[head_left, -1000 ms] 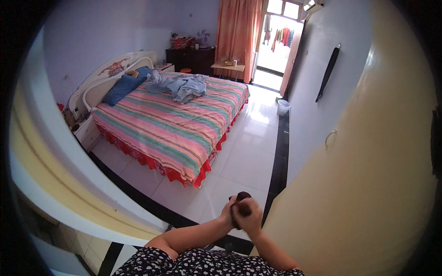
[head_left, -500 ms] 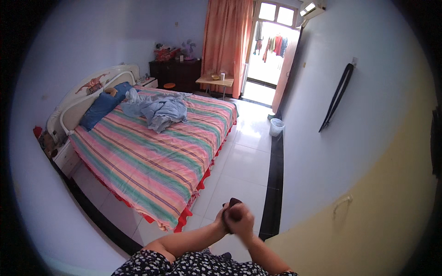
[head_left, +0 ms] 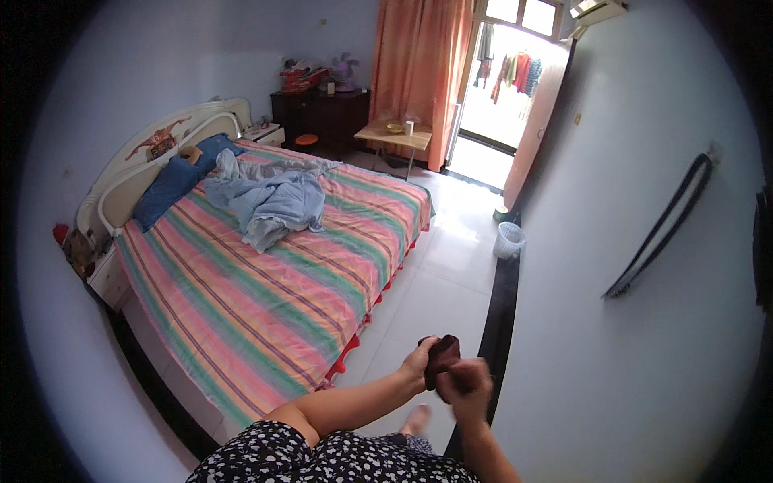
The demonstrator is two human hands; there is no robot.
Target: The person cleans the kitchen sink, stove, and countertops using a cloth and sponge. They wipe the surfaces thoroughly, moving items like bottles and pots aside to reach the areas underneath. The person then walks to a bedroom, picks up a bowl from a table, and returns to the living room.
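Note:
My left hand [head_left: 415, 361] is closed around a dark reddish-brown object [head_left: 442, 351], soft-edged and about palm-sized, held out in front of my body. Its kind cannot be made out. My right hand [head_left: 470, 381] is curled against the near right side of this object, somewhat blurred. A rounded brownish patch shows at its fingers, but what it is stays unclear. Both hands are over the tiled floor, between the bed and the right wall.
A bed [head_left: 241, 322] with a striped sheet, crumpled blue cloth [head_left: 270, 201] and blue pillows fills the left. A white wastebasket [head_left: 509, 241] stands by the right wall. Farther off are a small table [head_left: 394, 138], a dark cabinet [head_left: 322, 121] and an open door [head_left: 535, 121].
The view has shifted forward and turned a little. Both hands have moved right with the brown object, which shows more of its surface. A foot has come into view below.

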